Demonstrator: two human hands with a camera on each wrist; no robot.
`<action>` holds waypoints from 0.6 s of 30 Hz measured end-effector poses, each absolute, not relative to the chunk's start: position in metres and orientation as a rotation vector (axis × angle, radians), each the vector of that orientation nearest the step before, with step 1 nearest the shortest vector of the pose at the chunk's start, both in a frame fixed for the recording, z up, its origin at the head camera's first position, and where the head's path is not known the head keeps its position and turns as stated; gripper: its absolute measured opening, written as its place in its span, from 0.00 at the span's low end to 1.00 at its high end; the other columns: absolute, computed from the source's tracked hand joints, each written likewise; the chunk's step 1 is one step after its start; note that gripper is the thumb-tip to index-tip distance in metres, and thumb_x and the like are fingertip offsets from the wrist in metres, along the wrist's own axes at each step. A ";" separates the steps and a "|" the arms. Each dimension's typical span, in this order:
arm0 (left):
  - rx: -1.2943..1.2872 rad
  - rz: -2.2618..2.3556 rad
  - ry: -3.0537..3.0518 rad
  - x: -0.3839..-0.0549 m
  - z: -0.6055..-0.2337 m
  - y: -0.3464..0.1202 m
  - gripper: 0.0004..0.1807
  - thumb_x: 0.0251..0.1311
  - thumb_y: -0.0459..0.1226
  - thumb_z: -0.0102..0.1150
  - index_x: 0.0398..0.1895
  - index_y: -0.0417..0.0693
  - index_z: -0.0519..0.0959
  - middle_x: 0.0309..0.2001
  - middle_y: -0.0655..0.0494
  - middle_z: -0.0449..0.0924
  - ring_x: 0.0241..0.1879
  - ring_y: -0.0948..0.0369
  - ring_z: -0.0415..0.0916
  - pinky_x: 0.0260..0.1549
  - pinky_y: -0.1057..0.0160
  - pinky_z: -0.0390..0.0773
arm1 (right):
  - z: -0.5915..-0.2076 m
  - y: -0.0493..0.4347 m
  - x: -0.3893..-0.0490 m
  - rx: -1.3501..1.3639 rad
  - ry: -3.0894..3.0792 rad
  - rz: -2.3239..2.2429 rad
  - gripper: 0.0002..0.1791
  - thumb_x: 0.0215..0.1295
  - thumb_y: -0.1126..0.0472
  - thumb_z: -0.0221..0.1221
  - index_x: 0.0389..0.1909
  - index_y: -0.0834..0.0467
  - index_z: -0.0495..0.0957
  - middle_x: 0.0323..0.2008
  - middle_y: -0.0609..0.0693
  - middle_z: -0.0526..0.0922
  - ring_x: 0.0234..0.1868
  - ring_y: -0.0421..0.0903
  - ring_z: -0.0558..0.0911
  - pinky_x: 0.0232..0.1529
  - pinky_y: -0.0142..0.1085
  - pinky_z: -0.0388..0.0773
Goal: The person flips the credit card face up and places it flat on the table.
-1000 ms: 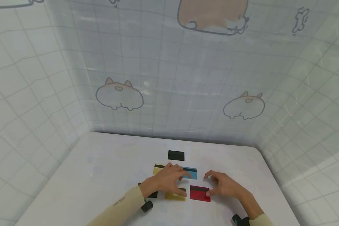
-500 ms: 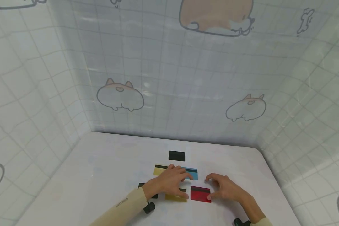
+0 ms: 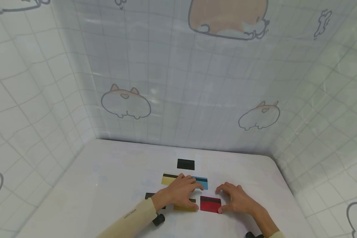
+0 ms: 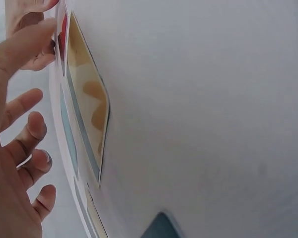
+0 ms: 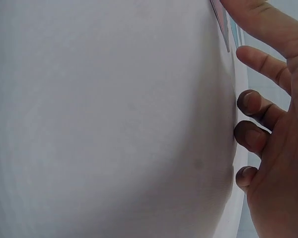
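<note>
My left hand (image 3: 180, 191) hovers over the cards with fingers spread and bent. It hides part of a gold card (image 3: 182, 208), whose right edge lies by my thumb. Also partly behind this hand are a yellow card (image 3: 168, 179), a blue card (image 3: 203, 182) and a black card (image 3: 149, 195). My right hand (image 3: 238, 200) holds nothing; its thumb tip is at the lower right corner of a red card (image 3: 210, 204). Gaps between the left fingers (image 4: 32, 124) show nothing gripped. In the right wrist view, the fingers (image 5: 253, 136) are loosely bent.
Another black card (image 3: 185, 164) lies alone at the far end of the card group. All the cards lie flat on a white table (image 3: 113, 178). A grid-patterned curtain (image 3: 193, 109) with dog drawings surrounds the table's back and sides.
Both hands have shifted very slightly within the head view, the left thumb a little to the right. The cards keep their arrangement.
</note>
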State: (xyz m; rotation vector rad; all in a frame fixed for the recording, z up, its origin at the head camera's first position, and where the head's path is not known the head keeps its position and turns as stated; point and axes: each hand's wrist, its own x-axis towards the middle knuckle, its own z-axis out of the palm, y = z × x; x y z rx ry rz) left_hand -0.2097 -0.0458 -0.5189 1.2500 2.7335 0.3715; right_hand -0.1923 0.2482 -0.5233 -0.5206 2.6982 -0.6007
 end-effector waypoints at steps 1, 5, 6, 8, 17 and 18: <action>1.246 0.361 2.736 -0.210 -0.519 -0.045 0.36 0.50 0.70 0.63 0.62 0.73 0.74 0.33 0.72 0.67 0.41 0.68 0.64 0.47 0.60 0.64 | -0.524 0.248 -0.193 -0.527 2.702 -0.595 0.32 0.40 0.30 0.74 0.48 0.31 0.75 0.45 0.34 0.74 0.53 0.42 0.72 0.52 0.52 0.63; 1.230 0.314 2.755 -0.211 -0.520 -0.045 0.36 0.50 0.71 0.63 0.62 0.73 0.74 0.37 0.71 0.71 0.43 0.67 0.66 0.47 0.60 0.65 | -0.527 0.249 -0.195 -0.555 2.720 -0.587 0.32 0.40 0.30 0.74 0.48 0.31 0.75 0.44 0.34 0.73 0.52 0.42 0.72 0.50 0.49 0.63; 1.225 0.305 2.761 -0.211 -0.520 -0.045 0.37 0.49 0.72 0.62 0.62 0.73 0.74 0.38 0.71 0.71 0.44 0.67 0.66 0.47 0.60 0.65 | -0.527 0.249 -0.195 -0.565 2.725 -0.586 0.32 0.40 0.30 0.74 0.48 0.31 0.75 0.44 0.34 0.73 0.52 0.42 0.72 0.49 0.48 0.63; 1.215 0.292 2.768 -0.211 -0.521 -0.045 0.37 0.49 0.72 0.62 0.62 0.73 0.74 0.39 0.70 0.73 0.45 0.66 0.67 0.47 0.59 0.65 | -0.527 0.250 -0.196 -0.575 2.729 -0.585 0.32 0.40 0.30 0.74 0.48 0.31 0.75 0.43 0.34 0.73 0.52 0.42 0.72 0.48 0.47 0.63; 1.210 0.260 2.775 -0.208 -0.521 -0.039 0.39 0.49 0.73 0.60 0.62 0.69 0.76 0.47 0.68 0.76 0.50 0.64 0.69 0.49 0.59 0.66 | -0.528 0.252 -0.194 -0.590 2.731 -0.588 0.33 0.39 0.31 0.74 0.48 0.34 0.76 0.43 0.35 0.72 0.50 0.41 0.71 0.46 0.46 0.64; 1.208 0.253 2.774 -0.208 -0.521 -0.039 0.39 0.49 0.73 0.60 0.63 0.69 0.76 0.47 0.68 0.76 0.50 0.65 0.69 0.49 0.59 0.66 | -0.528 0.252 -0.194 -0.591 2.729 -0.588 0.33 0.39 0.31 0.74 0.48 0.34 0.77 0.43 0.35 0.72 0.50 0.42 0.71 0.46 0.46 0.64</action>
